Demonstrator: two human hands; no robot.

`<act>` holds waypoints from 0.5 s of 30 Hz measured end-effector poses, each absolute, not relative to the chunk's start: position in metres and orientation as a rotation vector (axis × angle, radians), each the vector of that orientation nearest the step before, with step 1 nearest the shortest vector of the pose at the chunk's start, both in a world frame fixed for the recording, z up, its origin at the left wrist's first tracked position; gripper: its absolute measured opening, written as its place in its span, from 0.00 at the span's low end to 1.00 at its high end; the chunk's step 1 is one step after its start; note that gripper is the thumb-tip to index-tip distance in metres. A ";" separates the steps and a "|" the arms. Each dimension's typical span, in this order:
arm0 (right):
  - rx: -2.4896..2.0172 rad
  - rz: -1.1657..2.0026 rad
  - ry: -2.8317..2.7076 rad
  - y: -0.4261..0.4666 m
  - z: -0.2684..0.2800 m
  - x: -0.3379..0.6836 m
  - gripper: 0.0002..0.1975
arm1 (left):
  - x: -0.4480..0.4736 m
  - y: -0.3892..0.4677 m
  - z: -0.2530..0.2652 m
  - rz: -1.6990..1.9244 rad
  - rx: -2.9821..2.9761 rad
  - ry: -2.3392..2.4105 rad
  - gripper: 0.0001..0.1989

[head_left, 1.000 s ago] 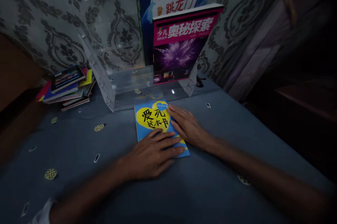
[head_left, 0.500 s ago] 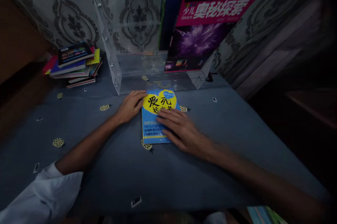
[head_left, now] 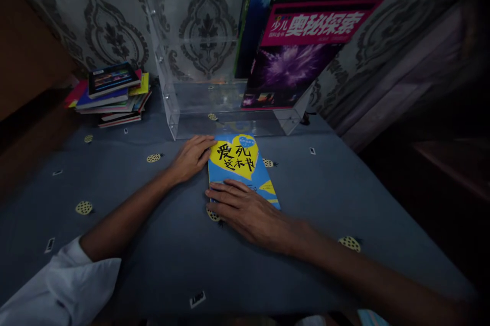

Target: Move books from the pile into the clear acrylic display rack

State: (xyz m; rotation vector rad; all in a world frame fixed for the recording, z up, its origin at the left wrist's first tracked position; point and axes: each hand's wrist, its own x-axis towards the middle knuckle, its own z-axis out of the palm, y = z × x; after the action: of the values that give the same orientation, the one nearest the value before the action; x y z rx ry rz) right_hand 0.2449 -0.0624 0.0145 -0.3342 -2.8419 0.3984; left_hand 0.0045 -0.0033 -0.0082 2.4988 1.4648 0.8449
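Observation:
A blue book (head_left: 264,183) with a yellow heart and black Chinese characters on its cover lies flat on the table, in the middle of the head view. My left hand (head_left: 192,157) rests at the book's upper left edge, its fingertips touching that side with the fingers stretched out. Across the lower part of the cover lies my right hand (head_left: 245,208), palm down, fingers extended past the left edge. It hides the lower left of the cover. Neither hand grips the book.
Behind the book stands a clear acrylic rack (head_left: 229,124), holding a pink and purple book (head_left: 294,55) and a larger blue book (head_left: 256,20) on its right side. A pile of several books (head_left: 111,94) sits at the back left. The tablecloth (head_left: 153,275) is grey-blue with pineapples.
My right hand has slid down and left over the cover, uncovering more of the heart and the lower right corner. My left hand stays at the book's edge. The view has tilted slightly upward.

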 end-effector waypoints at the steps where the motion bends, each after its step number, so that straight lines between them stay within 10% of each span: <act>1: -0.333 0.389 -2.844 -0.062 0.014 0.245 0.17 | 0.005 -0.004 -0.008 0.847 2.500 1.468 0.17; 15: -0.250 0.258 -2.857 -0.055 0.011 0.248 0.17 | 0.007 -0.006 -0.008 0.852 2.509 1.495 0.18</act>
State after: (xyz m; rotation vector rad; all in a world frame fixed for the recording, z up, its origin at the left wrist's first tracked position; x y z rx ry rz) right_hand 0.2478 -0.0554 0.0107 -0.2498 -2.8574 0.2580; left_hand 0.0070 -0.0060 -0.0084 2.5092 1.4951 0.8522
